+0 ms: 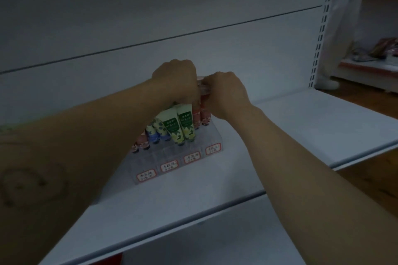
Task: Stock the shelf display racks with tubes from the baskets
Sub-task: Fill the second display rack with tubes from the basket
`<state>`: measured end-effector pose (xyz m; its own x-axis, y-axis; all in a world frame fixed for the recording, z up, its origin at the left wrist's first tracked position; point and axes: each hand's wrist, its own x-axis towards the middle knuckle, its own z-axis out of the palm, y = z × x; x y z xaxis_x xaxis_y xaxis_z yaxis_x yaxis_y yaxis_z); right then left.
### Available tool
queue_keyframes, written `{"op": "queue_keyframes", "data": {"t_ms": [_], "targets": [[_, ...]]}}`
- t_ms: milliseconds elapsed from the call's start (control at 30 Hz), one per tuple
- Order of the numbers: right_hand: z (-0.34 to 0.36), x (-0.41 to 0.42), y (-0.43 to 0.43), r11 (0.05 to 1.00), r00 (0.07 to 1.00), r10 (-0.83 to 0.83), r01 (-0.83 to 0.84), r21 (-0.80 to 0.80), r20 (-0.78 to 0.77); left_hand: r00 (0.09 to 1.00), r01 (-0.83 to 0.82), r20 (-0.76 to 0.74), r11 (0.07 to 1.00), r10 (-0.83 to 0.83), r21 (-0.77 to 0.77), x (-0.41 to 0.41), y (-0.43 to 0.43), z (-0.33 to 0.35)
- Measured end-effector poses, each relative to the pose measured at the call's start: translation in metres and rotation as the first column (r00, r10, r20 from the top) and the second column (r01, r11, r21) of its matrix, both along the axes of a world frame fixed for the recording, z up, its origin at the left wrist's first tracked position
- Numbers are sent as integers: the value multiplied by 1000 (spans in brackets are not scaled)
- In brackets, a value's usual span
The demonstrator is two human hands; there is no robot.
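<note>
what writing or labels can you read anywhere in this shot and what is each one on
Four red-bordered tags on the front of the clear rack: dark characters, too blurred to read.
Green panels on the two pale tubes: white print, too small to read.
Blue-flowered tubes and red tubes: patterns only, no legible text.
Nothing here can be quoted.

One clear display rack [205, 137] bearing four red-bordered price labels [169, 165]. In it stand two yellow-green tubes [185, 123], two blue-flowered tubes [161, 129] and at least four red-patterned tubes [204, 114]; any others are hidden. Two hands: one left hand [174, 79], one right hand [226, 92]
</note>
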<state>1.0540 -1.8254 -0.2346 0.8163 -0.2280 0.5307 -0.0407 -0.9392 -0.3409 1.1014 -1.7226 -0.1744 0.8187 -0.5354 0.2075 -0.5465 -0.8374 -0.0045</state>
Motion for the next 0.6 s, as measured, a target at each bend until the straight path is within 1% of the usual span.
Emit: {"op": "queue_keyframes", "data": {"t_ms": [133, 367, 500, 600], "targets": [[-7, -1, -3, 998, 997, 70, -70, -4, -17, 999, 33, -12, 999, -33, 14, 5, 0, 1], [-3, -2, -4, 995, 995, 100, -100, 27, -18, 998, 58, 13, 997, -59, 52, 5, 0, 2], [-1, -6, -6, 993, 993, 115, -113, 37, -40, 999, 30, 23, 996, -32, 78, 2, -3, 2], [-3, -6, -6, 988, 991, 127, -123, 94, -33, 999, 1, 33, 996, -4, 87, -2, -7, 3]]}}
